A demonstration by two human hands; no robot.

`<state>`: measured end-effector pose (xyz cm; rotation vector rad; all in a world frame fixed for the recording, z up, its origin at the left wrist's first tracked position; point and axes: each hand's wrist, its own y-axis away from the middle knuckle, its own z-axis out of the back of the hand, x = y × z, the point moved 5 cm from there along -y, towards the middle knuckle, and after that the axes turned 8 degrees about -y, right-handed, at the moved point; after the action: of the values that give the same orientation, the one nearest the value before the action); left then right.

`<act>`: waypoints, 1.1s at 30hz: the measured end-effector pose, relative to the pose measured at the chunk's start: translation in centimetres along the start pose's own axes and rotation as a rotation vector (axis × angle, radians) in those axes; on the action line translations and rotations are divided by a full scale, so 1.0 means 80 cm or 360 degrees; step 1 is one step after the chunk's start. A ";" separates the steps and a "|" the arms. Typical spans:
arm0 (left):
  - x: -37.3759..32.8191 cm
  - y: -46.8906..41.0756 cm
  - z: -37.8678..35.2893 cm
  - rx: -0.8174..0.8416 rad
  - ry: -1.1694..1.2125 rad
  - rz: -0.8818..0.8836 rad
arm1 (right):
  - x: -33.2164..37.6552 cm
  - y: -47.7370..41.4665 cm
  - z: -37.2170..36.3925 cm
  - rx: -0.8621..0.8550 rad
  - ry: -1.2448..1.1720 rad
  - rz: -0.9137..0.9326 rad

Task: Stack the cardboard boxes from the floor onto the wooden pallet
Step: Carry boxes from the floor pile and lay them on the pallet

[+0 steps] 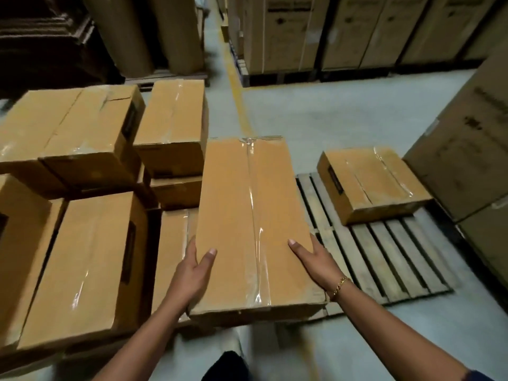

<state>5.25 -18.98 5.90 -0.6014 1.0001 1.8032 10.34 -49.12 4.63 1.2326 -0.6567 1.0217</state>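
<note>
Evidently, the left hand and right hand each gripped a near side edge of the long cardboard box, fingers curled round it with thumbs on top to keep it level, while the wooden pallet lay just right of them.

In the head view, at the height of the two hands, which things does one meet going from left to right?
Taped box → left hand → carried box → right hand → wooden pallet → large carton at the right edge.
</note>
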 end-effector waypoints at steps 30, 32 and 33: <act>-0.274 -0.395 -0.333 0.0261 -0.0088 -0.0075 | 0.036 -0.389 0.363 -0.0347 0.0366 -0.0139; -0.276 -0.407 -0.356 0.0239 -0.0109 -0.0028 | 0.026 -0.417 0.379 -0.0308 0.0409 -0.0153; -0.276 -0.414 -0.369 0.0234 -0.0121 -0.0003 | 0.018 -0.432 0.387 -0.0288 0.0424 -0.0159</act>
<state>43.80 -47.86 -5.71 -0.4400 1.0689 1.7204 45.41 -78.83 -1.83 0.9425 -0.4640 0.9984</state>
